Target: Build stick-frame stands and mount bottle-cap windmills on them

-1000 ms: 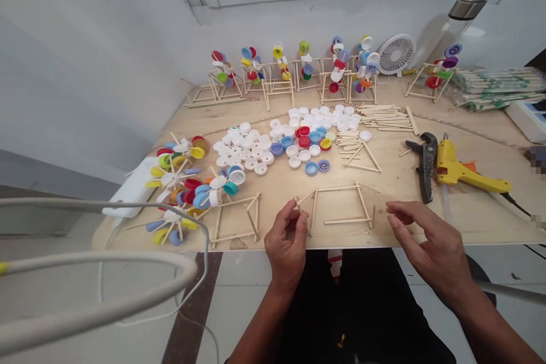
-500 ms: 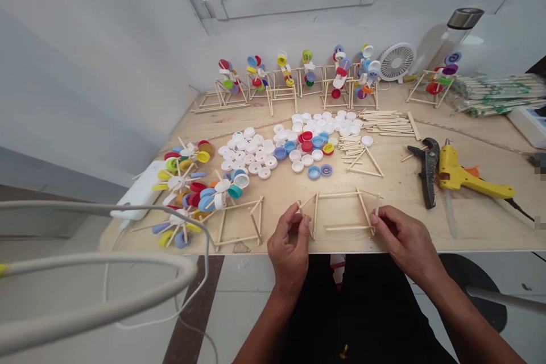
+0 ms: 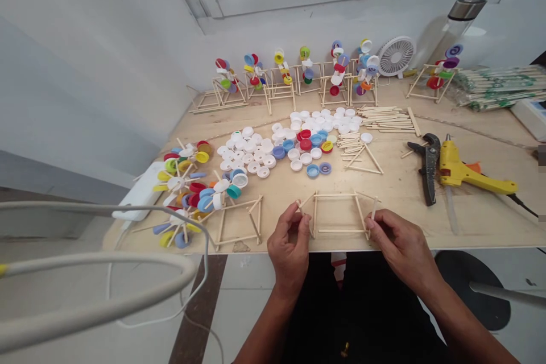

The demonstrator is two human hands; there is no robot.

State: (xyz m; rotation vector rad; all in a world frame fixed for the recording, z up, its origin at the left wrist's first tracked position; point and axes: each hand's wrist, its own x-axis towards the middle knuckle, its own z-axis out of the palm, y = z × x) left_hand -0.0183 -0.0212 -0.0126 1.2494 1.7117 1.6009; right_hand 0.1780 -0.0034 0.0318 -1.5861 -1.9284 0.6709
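Observation:
A frame of thin wooden sticks (image 3: 336, 213) lies at the near edge of the plywood board (image 3: 396, 193). My left hand (image 3: 290, 247) pinches the frame's left end, fingers closed on the sticks there. At the frame's right end, my right hand (image 3: 398, 244) has its fingertips closed on a stick. A second stick frame (image 3: 239, 222) lies to the left of my hands.
Piles of white and coloured bottle caps (image 3: 290, 142) and loose sticks (image 3: 384, 118) fill the board's middle. Cap pinwheels (image 3: 187, 187) sit at left. A yellow glue gun (image 3: 464, 173) and black pliers (image 3: 426, 165) lie at right. Finished cap models (image 3: 298, 74) and a small fan (image 3: 396, 57) line the back.
My right hand moved left from open above the board and closed on the frame's right end. My left hand stayed on the left end.

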